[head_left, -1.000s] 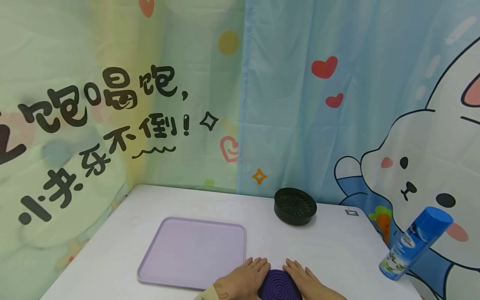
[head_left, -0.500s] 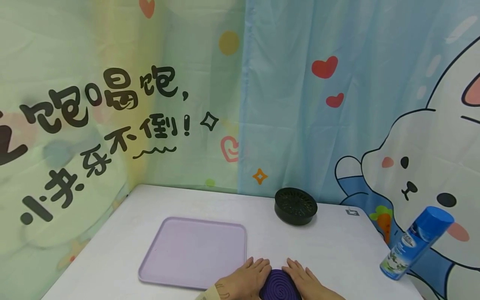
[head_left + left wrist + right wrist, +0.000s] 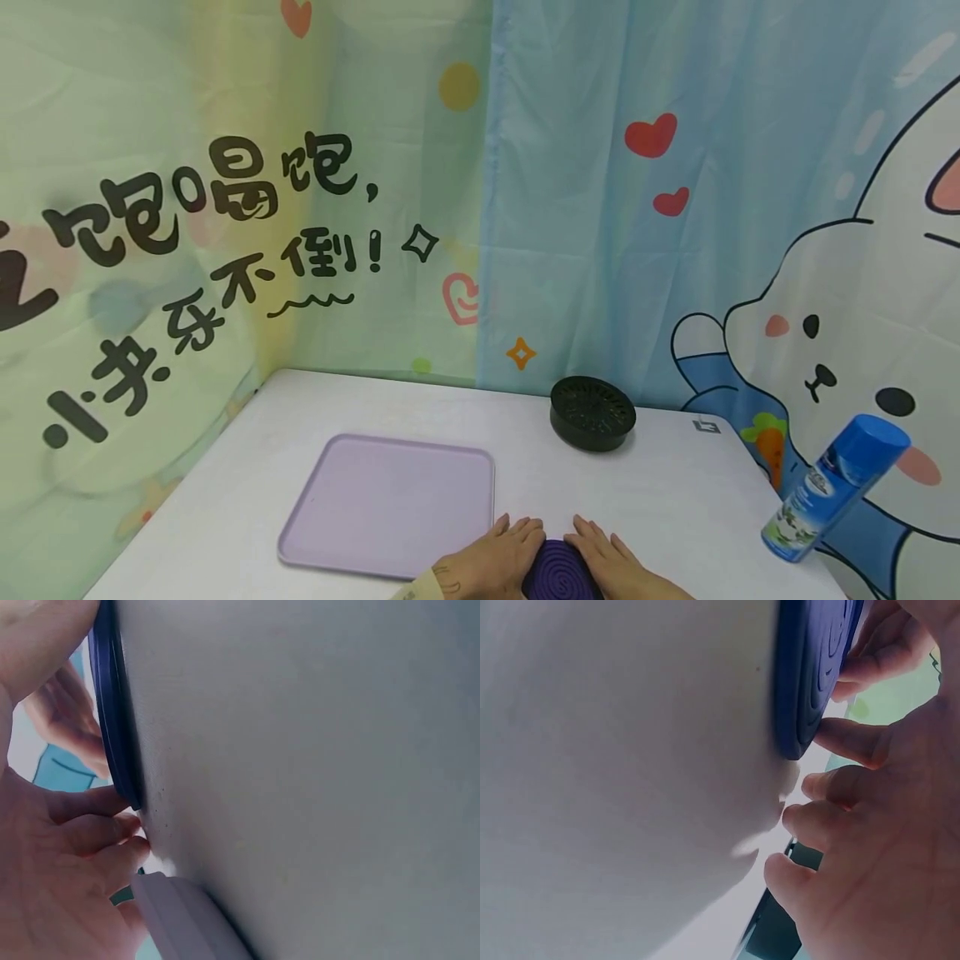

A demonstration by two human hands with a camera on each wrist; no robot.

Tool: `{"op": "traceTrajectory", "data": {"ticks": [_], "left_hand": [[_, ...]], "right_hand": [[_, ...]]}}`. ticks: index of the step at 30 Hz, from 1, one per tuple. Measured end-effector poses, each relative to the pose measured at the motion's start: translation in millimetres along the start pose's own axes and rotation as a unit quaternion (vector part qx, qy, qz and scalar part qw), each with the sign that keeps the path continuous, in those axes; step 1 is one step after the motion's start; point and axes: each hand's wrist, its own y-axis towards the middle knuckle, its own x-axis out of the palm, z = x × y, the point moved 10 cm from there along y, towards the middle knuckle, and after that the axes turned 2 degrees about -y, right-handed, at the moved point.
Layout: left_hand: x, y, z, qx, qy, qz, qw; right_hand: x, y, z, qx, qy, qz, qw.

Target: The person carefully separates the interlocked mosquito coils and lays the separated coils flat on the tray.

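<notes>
A purple pad (image 3: 561,572) with a raised spiral pattern lies flat on the table at the lower middle of the head view, its near end cut off by the frame. My left hand (image 3: 497,557) lies along its left side, fingers extended forward. Along the right side rests my right hand (image 3: 617,568), its fingers straight too. In the left wrist view, the index finger meets the rim of the pad (image 3: 116,712) near its end. The right wrist view has the right index fingertip at the edge of the pad (image 3: 810,690), other fingertips down near the tabletop.
A lavender tray (image 3: 390,508) lies just left of my left hand. Farther back stands a round black dish (image 3: 592,414) with a slotted pattern inside. A blue spray can (image 3: 834,487) stands at the table's right edge. Printed curtains (image 3: 570,275) hang behind the white table (image 3: 675,492).
</notes>
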Motion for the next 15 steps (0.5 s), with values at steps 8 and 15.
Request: {"op": "traceTrajectory", "data": {"ticks": [8,15], "left_hand": [[7.4,4.2,-2.9,-0.002,-0.075,-0.016,0.9971],[7.3,5.3,-2.9,-0.006,-0.103,-0.019,0.9945]], "right_hand": [[7.1,2.8,9.1,0.043,-0.011,-0.022,0.999],[4.0,2.7,4.4,0.06,-0.017,-0.023,0.998]]}}
